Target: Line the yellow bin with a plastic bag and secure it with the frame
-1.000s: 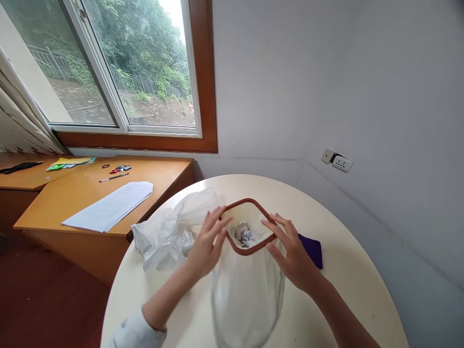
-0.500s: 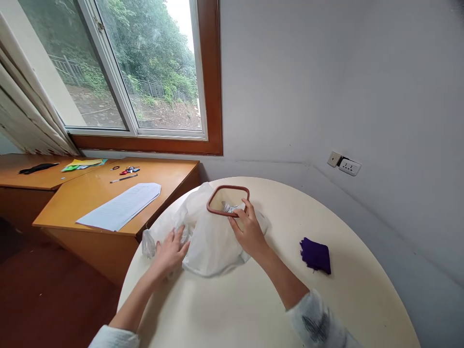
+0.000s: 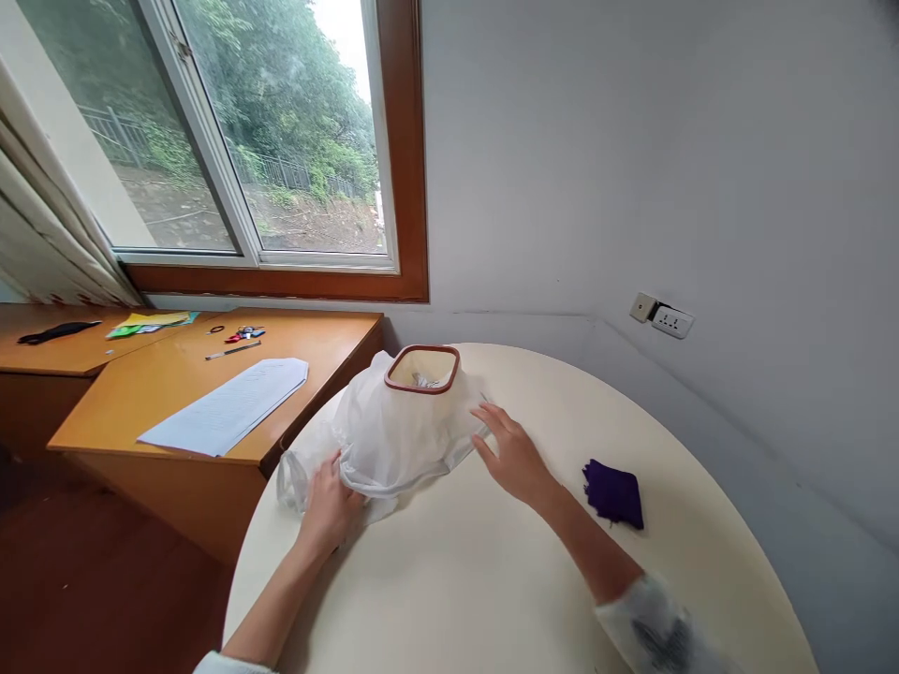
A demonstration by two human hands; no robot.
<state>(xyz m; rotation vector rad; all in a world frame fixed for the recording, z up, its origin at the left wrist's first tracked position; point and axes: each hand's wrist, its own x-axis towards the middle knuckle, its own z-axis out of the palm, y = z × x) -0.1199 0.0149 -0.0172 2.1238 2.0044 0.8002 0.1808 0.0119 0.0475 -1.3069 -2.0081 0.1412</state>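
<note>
A small bin with a brown rounded-square rim (image 3: 422, 389) stands on the round table, some crumpled whitish stuff visible inside it. A thin white plastic bag (image 3: 393, 440) drapes around the bin and spreads onto the tabletop, hiding most of its body. At the bag's near left edge, my left hand (image 3: 331, 505) is closed on the plastic, its thumb partly under the edge. My right hand (image 3: 516, 459) is open beside the bag's right side, fingers apart and fingertips close to the plastic; whether they touch it I cannot tell.
A folded purple cloth (image 3: 613, 493) lies on the cream round table (image 3: 449, 580) to the right. On the wooden desk (image 3: 337, 337) at left are paper sheets (image 3: 231, 405), a pen (image 3: 233, 350) and small items. A wall socket (image 3: 672, 321) is at right.
My right hand has let go of the bin's rim and moved right and down. The rim sits more level, farther left. My left fingers have closed in on the bag's edge.
</note>
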